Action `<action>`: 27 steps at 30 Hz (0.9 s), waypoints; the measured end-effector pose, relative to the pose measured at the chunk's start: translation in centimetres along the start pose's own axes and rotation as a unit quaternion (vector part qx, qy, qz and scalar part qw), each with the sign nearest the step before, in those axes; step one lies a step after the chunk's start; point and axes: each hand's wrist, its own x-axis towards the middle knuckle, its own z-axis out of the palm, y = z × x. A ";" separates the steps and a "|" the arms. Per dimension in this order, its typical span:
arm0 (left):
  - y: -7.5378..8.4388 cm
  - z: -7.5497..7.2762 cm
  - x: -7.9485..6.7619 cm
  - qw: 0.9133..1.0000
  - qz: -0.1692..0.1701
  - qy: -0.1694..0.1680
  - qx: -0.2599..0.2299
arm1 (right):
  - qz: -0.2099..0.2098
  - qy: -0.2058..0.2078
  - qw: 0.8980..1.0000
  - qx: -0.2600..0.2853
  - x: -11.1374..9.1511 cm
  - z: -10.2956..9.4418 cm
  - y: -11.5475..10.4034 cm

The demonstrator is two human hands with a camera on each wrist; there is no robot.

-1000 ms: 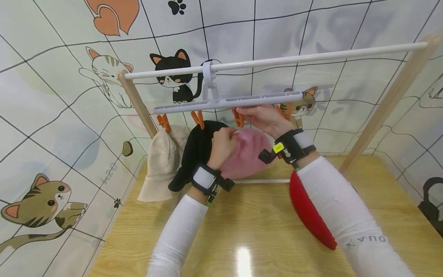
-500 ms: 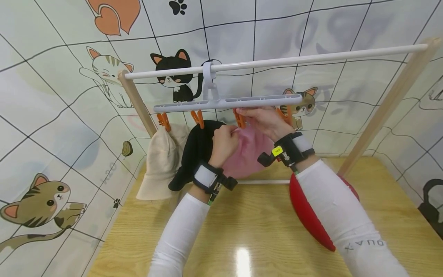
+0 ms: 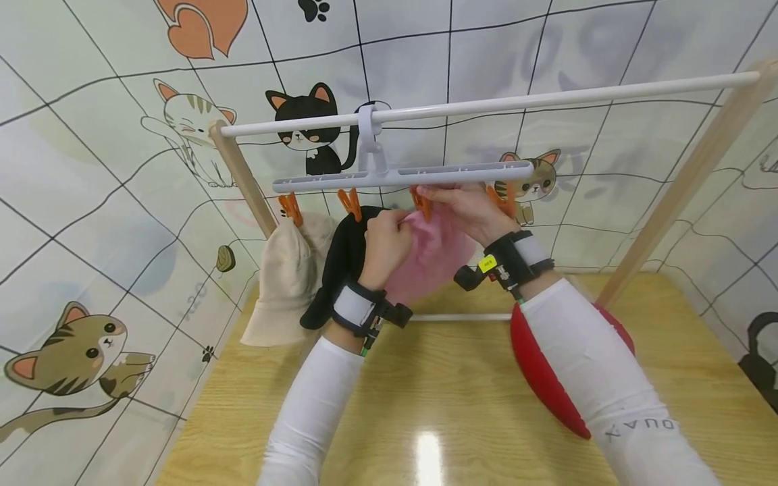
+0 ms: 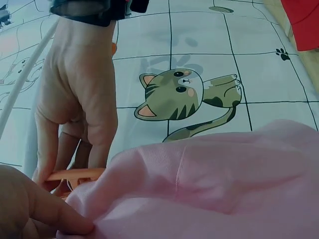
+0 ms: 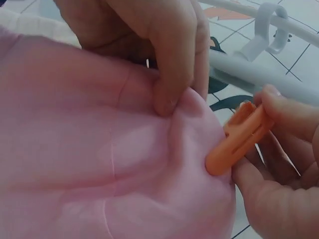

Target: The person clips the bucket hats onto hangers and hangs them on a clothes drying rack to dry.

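In the head view, part of the pink hat [image 3: 439, 250] is being hidden by the left hand [image 3: 386, 248], and part of the black hat [image 3: 342, 260] is being covered by it too. The middle of the red item [image 3: 542, 374] is being concealed by the right sleeve [image 3: 610, 371]. In the right wrist view, the right hand [image 5: 284, 184] is being cropped by the right edge.

Cat-print walls [image 3: 407, 71] rise behind a wooden table [image 3: 468, 398].

My head view is bright, with a white glare streak [image 3: 429, 459] on the tabletop [image 3: 474, 385] at lower centre. Both wrist feeds reach me dimmer and softer; shadow darkens the left hand's [image 5: 167, 37] underside at the right one's top.
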 end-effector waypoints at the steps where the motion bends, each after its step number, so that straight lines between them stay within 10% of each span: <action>1: 0.0 0.0 0.0 1.000 0.001 0.000 0.000 | 0.001 -0.007 1.000 0.005 0.0 -0.1 0.0; 15: -0.3 0.5 -0.3 1.000 -0.003 -0.022 -0.003 | -0.030 -0.025 0.998 -0.045 -0.8 -1.4 0.4; 27: -0.1 0.9 -0.6 1.000 0.004 -0.025 0.006 | -0.015 -0.059 0.989 -0.132 -3.3 -8.5 1.9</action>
